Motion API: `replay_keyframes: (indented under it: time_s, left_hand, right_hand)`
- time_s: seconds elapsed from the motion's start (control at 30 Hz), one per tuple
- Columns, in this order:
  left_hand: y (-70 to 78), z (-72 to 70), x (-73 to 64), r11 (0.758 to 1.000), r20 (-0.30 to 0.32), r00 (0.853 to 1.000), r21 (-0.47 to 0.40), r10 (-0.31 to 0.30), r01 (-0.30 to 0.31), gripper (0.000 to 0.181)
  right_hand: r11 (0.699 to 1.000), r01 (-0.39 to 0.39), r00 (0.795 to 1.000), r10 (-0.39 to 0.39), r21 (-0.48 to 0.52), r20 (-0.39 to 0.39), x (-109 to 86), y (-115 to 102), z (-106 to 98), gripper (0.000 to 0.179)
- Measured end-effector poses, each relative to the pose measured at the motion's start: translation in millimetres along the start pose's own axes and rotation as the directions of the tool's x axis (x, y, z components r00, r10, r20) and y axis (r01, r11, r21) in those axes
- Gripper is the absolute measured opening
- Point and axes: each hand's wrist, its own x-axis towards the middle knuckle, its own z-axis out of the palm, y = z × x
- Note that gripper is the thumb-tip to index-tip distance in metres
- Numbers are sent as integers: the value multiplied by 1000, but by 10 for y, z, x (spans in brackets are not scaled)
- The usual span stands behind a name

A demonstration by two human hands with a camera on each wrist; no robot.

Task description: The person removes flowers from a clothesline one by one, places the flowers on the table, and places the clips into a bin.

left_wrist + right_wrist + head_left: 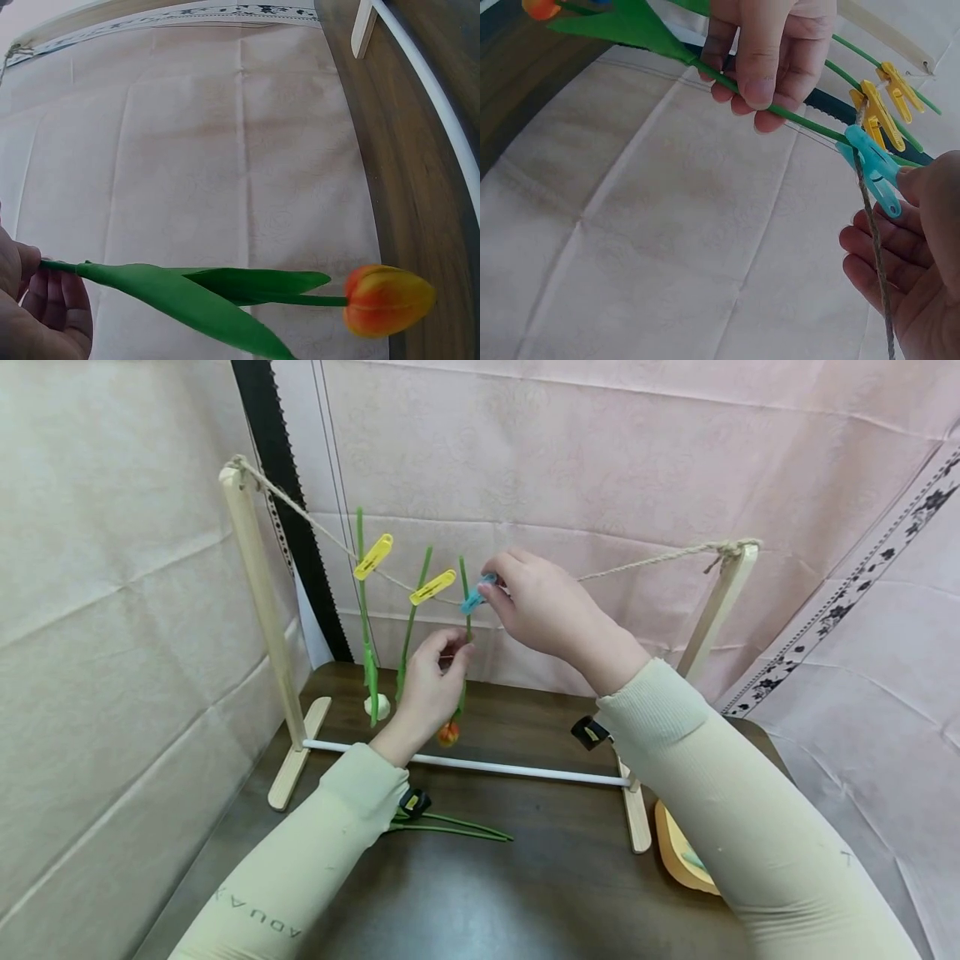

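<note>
An orange-yellow artificial tulip [390, 300] hangs head down, its green stem crossing the rope. My left hand [438, 672] pinches that stem between thumb and fingers, below the rope. At the rope, a blue clothespin [870, 169] sits over the stem. My right hand [543, 602] holds the clothespin's handle end between thumb and index finger; the other fingers [877, 247] are loosely bent near the rope [877, 262]. To the left, two yellow clothespins [373, 557] hold other green stems on the rope. A white flower [377, 707] hangs from the leftmost stem.
Two wooden posts [258, 602] carry the rope, and a white rod [517, 769] joins their feet low down. Green stems [457, 828] lie on the dark table [555, 877], partly behind the left sleeve. A yellow container [678, 860] stands at right, partly covered by the right sleeve.
</note>
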Motion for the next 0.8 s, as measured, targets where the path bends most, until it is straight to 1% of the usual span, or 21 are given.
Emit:
replay_keyframes:
  time_s: [0.17,0.47,0.67,0.8]
  left_hand:
    - [7,0,5,1000,13,1000,-4,5,-5,17]
    - [8,-3,15,1000,15,1000,-19,8,-8,16]
    - [45,-12,40,999,4,1000,-36,16,-16,18]
    - [65,-19,41,998,7,1000,-53,14,-13,18]
  right_hand:
    - [999,0,1000,0,51,-11,-5,-5,6,22]
    - [998,-3,1000,5,68,-30,0,-17,22,20]
    - [997,1,999,2,79,-37,-5,-43,23,18]
    - [998,9,999,-6,67,-50,-2,-51,39,15]
